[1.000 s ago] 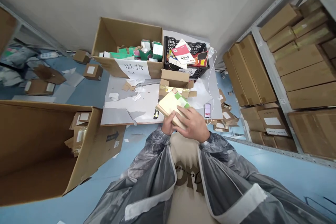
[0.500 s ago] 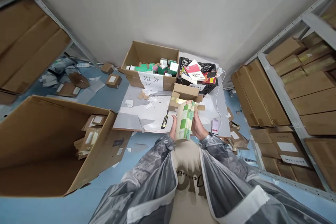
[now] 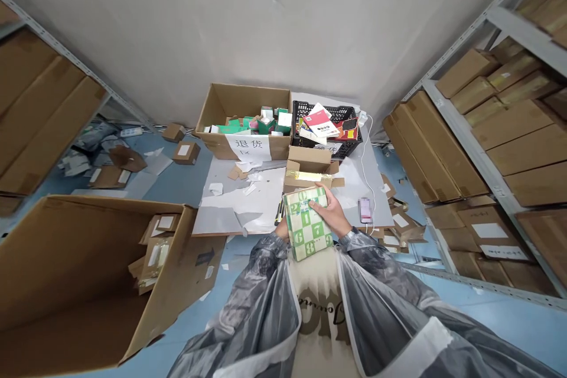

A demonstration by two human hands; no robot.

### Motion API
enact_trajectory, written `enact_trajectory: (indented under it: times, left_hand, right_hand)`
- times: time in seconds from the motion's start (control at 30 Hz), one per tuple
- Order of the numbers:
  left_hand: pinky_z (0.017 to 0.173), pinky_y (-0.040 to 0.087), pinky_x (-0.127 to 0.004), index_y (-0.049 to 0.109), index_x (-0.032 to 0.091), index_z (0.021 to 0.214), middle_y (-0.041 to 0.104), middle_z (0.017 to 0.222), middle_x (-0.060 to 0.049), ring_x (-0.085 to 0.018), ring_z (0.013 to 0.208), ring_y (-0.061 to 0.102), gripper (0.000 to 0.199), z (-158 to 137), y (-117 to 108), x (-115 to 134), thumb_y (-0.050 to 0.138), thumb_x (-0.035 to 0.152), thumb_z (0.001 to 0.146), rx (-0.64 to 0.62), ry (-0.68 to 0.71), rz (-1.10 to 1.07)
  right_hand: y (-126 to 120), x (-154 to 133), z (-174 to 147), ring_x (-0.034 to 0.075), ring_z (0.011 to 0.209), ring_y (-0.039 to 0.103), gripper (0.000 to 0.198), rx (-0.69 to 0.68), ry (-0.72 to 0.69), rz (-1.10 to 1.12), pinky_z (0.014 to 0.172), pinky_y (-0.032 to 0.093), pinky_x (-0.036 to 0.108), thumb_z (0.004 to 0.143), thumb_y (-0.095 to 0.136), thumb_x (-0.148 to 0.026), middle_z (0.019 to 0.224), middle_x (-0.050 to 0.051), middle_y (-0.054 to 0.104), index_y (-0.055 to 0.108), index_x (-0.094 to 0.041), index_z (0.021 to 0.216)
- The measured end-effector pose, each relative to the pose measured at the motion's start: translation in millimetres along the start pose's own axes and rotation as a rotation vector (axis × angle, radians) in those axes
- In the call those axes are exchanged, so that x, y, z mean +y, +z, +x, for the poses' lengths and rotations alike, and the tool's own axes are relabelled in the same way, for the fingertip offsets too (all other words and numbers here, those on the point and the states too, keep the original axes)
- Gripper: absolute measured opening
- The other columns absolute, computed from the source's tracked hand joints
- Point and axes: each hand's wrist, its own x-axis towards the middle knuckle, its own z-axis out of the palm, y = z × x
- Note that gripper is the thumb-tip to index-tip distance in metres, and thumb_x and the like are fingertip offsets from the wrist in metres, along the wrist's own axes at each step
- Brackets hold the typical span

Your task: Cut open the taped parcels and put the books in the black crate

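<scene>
A green-and-white checked box point(image 3: 308, 235) with large digits and Chinese print is held in front of my chest, tilted, its broad printed face up. My right hand point(image 3: 333, 212) grips its upper right side, with the thumb lying across the face. At the left edge my left hand point(image 3: 282, 229) supports it, most of its fingers hidden behind the box. Just beyond stands an opened small carton point(image 3: 309, 159) with its flaps spread and yellow tape on it. A utility knife point(image 3: 279, 212) lies on the table, partly covered by the box and my left hand.
On the table point(image 3: 221, 215) stand a large carton point(image 3: 212, 144) of small boxes and a black crate point(image 3: 348, 149) of printed packs. A phone point(image 3: 365, 211) lies right. A big open carton point(image 3: 101, 212) is at the left; shelves point(image 3: 447, 124) of cartons rise on the right.
The box has turned from its narrow side to its broad face and come lower, closer to me. My right thumb has moved onto the face; my left hand has slipped lower along the edge.
</scene>
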Motion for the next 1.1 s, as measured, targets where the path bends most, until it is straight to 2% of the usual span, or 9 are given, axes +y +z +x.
enact_trajectory:
  times: [0.13, 0.2, 0.3, 0.43, 0.57, 0.7, 0.83, 0.97, 1.1]
  left_hand:
    - [0.119, 0.072, -0.068, 0.079, 0.014, 0.16, 0.087, 0.145, -0.026, -0.051, 0.149, 0.079, 0.104, -11, -15, -9, 0.061, 0.102, 0.106, -0.062, -0.257, -0.14]
    - [0.109, 0.077, -0.061, 0.076, 0.017, 0.162, 0.086, 0.148, -0.024, -0.047, 0.144, 0.082, 0.096, -16, -17, -13, 0.075, 0.094, 0.105, 0.019, -0.264, -0.056]
    - [0.087, 0.082, -0.045, 0.077, 0.02, 0.154, 0.087, 0.143, -0.018, -0.039, 0.128, 0.087, 0.078, -19, -13, -18, 0.102, 0.067, 0.096, 0.174, -0.198, 0.117]
    - [0.073, 0.079, -0.036, 0.077, 0.02, 0.144, 0.087, 0.133, -0.016, -0.034, 0.114, 0.089, 0.063, -13, -7, -21, 0.101, 0.059, 0.1, 0.286, -0.126, 0.093]
    - [0.07, 0.078, -0.033, 0.075, 0.02, 0.147, 0.087, 0.13, -0.015, -0.029, 0.105, 0.09, 0.054, -1, -9, -16, 0.094, 0.053, 0.107, 0.34, -0.127, 0.069]
    - [0.061, 0.074, -0.03, 0.073, 0.012, 0.148, 0.089, 0.12, -0.018, -0.027, 0.093, 0.09, 0.045, 15, -8, -19, 0.083, 0.04, 0.114, 0.372, -0.334, 0.046]
    - [0.056, 0.07, -0.027, 0.068, 0.008, 0.156, 0.088, 0.106, -0.018, -0.027, 0.084, 0.09, 0.042, 34, 7, -29, 0.069, 0.029, 0.119, 0.41, -0.623, -0.036]
    - [0.056, 0.069, -0.025, 0.065, 0.006, 0.161, 0.087, 0.102, -0.017, -0.024, 0.08, 0.088, 0.044, 70, 38, -11, 0.061, 0.024, 0.121, 0.387, -0.632, -0.01]
    - [0.076, 0.079, -0.036, 0.065, 0.01, 0.168, 0.087, 0.133, -0.024, -0.031, 0.105, 0.092, 0.063, 128, 82, 44, 0.077, 0.048, 0.118, 0.197, -0.365, 0.143]
  right_hand:
    - [-10, 0, 13, 0.033, 0.13, 0.085, 0.099, 0.214, 0.004, 0.098, 0.113, 0.074, 0.047, 0.087, 0.102, -0.07, 0.149, 0.009, 0.086, 0.07, -0.029, 0.172]
    - [-16, 3, 17, 0.035, 0.132, 0.085, 0.094, 0.257, 0.019, 0.132, 0.114, 0.074, 0.049, 0.087, 0.101, -0.071, 0.147, 0.01, 0.088, 0.074, -0.027, 0.165]
    - [-20, 12, 14, 0.036, 0.131, 0.086, 0.081, 0.195, 0.085, 0.175, 0.111, 0.075, 0.05, 0.087, 0.1, -0.071, 0.135, 0.01, 0.092, 0.079, -0.027, 0.152]
    - [-17, 26, 0, 0.034, 0.122, 0.088, 0.067, 0.068, 0.166, 0.177, 0.098, 0.078, 0.044, 0.092, 0.099, -0.069, 0.124, 0.009, 0.093, 0.082, -0.027, 0.142]
    - [-20, 31, -7, 0.026, 0.092, 0.086, 0.05, -0.016, 0.302, 0.032, 0.059, 0.067, 0.028, 0.097, 0.101, -0.062, 0.105, 0.007, 0.091, 0.083, -0.024, 0.124]
    - [-34, 32, -6, 0.021, 0.063, 0.075, 0.04, -0.1, 0.541, 0.09, 0.044, 0.055, 0.024, 0.114, 0.084, -0.062, 0.073, 0.001, 0.077, 0.071, -0.024, 0.114]
    - [-50, 29, 4, 0.018, 0.059, 0.073, 0.039, -0.041, 0.649, 0.171, 0.046, 0.056, 0.022, 0.127, 0.063, -0.054, 0.07, 0.001, 0.072, 0.068, -0.022, 0.106]
    - [-68, 7, 31, 0.018, 0.061, 0.072, 0.038, 0.004, 0.58, 0.199, 0.047, 0.058, 0.023, 0.129, 0.059, -0.047, 0.072, 0.002, 0.072, 0.07, -0.021, 0.104]
    - [-94, -42, 78, 0.023, 0.085, 0.084, 0.042, -0.03, 0.278, 0.16, 0.062, 0.07, 0.029, 0.126, 0.064, -0.058, 0.099, 0.011, 0.087, 0.078, -0.019, 0.127]
